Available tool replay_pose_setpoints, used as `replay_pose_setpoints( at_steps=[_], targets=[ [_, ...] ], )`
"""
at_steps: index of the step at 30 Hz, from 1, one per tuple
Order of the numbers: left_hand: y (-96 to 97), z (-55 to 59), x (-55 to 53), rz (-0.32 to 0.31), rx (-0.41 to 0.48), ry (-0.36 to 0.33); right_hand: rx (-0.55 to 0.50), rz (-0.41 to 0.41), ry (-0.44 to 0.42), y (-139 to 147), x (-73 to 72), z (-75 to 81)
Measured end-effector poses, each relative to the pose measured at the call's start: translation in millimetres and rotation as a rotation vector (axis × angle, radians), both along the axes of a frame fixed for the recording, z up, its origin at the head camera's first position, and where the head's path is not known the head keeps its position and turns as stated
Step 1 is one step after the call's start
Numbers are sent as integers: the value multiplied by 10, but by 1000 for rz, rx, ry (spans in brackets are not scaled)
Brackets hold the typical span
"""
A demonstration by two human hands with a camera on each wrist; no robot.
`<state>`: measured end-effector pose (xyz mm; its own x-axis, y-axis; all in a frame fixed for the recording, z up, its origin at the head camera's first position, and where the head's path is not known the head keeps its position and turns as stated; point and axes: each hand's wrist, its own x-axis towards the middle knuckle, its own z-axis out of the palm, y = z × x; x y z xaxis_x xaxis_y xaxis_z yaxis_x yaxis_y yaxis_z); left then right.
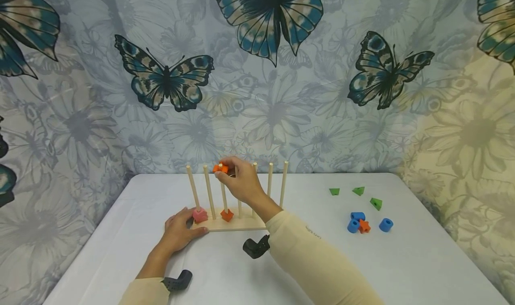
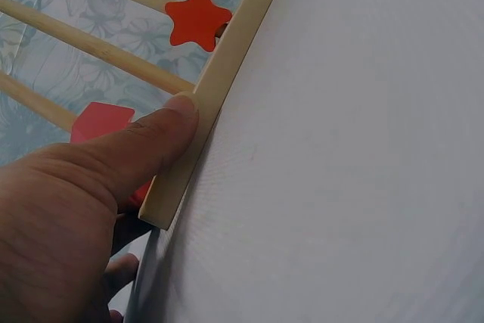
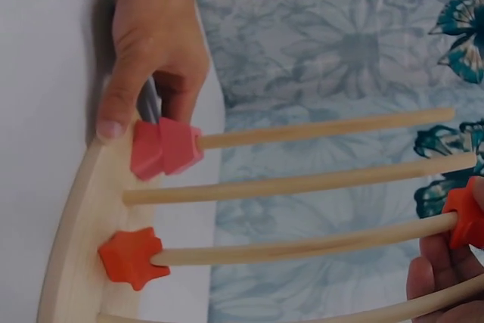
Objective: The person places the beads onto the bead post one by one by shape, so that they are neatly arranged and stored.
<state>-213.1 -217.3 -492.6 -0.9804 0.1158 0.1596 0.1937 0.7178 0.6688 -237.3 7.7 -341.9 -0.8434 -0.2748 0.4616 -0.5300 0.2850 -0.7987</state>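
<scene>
A wooden peg rack (image 1: pixel 237 225) with a row of upright pegs stands on the table. My left hand (image 1: pixel 179 229) grips the left end of its base, thumb on the front edge (image 2: pixel 181 104) and the other fingers behind. Pink beads (image 3: pixel 166 147) sit stacked at the foot of the leftmost peg, beside that hand. Low on the third peg is an orange star bead (image 2: pixel 198 19). At this peg's top, my right hand (image 1: pixel 243 181) pinches another orange star bead (image 3: pixel 460 213), whose hole appears to be around the peg tip. The right fingers partly hide this bead.
On the right side of the table (image 1: pixel 306 251) lie several blue cylinder beads (image 1: pixel 386 225), a loose orange star bead (image 1: pixel 364 226) and green triangular beads (image 1: pixel 376 203). A butterfly-print cloth (image 1: pixel 277 117) hangs behind the table.
</scene>
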Motion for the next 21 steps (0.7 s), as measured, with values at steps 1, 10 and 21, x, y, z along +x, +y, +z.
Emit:
replay_pose_setpoints(
  at_steps=[1, 10, 21],
  targets=[
    [2, 7, 3, 1, -3, -3, -1, 0, -5, 0, 2, -11],
    [5, 22, -1, 9, -16, -38, -69, 7, -54, -9, 72, -37],
    [18, 35, 10, 20, -7, -58, -128, 5, -85, -20, 31, -198]
  ],
)
